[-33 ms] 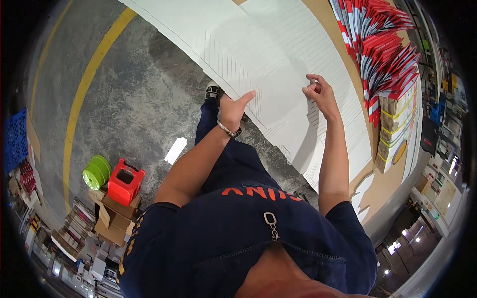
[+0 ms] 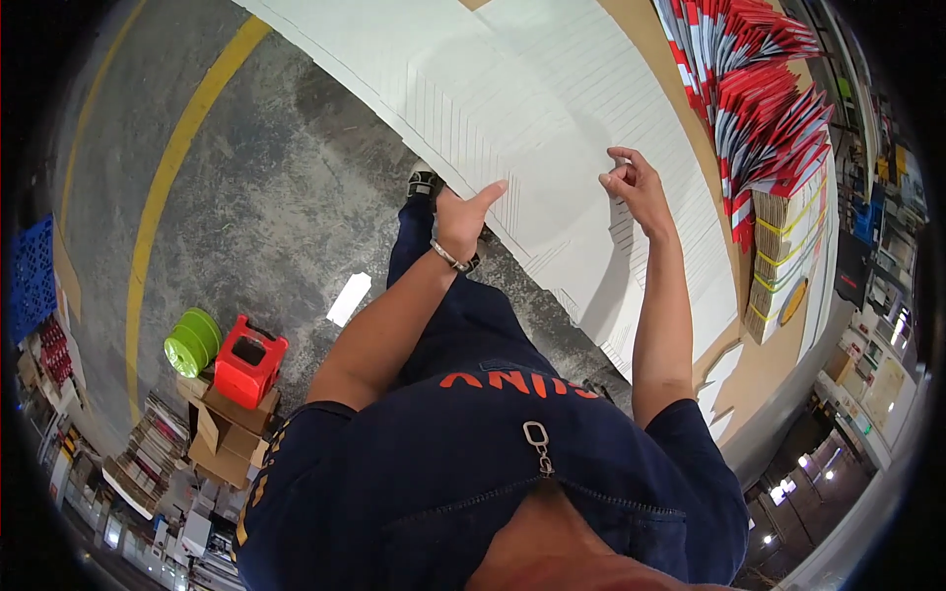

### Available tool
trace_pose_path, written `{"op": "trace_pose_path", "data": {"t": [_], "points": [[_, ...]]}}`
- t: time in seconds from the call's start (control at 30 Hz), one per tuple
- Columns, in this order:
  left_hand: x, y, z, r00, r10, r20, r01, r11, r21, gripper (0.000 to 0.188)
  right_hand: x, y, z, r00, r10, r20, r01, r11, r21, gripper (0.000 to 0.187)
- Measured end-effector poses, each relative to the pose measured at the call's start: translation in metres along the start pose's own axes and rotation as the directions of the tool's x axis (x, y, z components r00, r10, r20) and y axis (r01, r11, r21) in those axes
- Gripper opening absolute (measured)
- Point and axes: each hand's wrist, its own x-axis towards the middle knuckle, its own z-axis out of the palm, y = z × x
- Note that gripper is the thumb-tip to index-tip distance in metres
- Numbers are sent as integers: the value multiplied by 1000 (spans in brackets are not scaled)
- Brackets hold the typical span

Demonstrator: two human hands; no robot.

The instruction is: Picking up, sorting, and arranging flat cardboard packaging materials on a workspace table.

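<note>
Overlapping white sheets point(image 2: 552, 118) with stepped, cut-looking edges spread over a brown board in front of me. At their near left edge is my left hand point(image 2: 461, 222), its thumb stretched out over the sheets. The other fingers of that hand are mostly hidden, and nothing shows in its grasp. Above the middle of the sheets hovers my right hand point(image 2: 641, 192). Its index finger and thumb are bent with a gap between them, and I see nothing held there. A shadow falls below it.
Fanned red and white folded pieces point(image 2: 764, 108) lie at the right, beside a brown bundle tied with yellow bands point(image 2: 783, 251). On the floor at left are a red stool point(image 2: 251, 360), a green round container point(image 2: 192, 342), a cardboard box point(image 2: 225, 433) and a white scrap point(image 2: 349, 299).
</note>
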Motion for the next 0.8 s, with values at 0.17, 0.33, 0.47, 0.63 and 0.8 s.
{"op": "trace_pose_path", "data": {"t": [0.17,0.33,0.47,0.63,0.8], "points": [[2,-6,0,999,36,-28,-36,999,3,46,3,10,-5,998,-35,48,35,999,12,44],[2,-5,-2,1000,11,-20,-11,1000,3,47,0,9,-4,998,-40,55,37,998,51,45],[-4,3,2,996,-94,6,94,995,37,45,-8,4,-2,1000,2,-27,-2,1000,-19,49],[-12,5,5,995,-103,-5,104,992,70,40,-11,9,-4,999,8,-34,-10,999,-51,48],[-10,3,5,993,-115,4,114,992,52,37,-10,15,-9,1000,-9,8,9,1000,-10,44]]}}
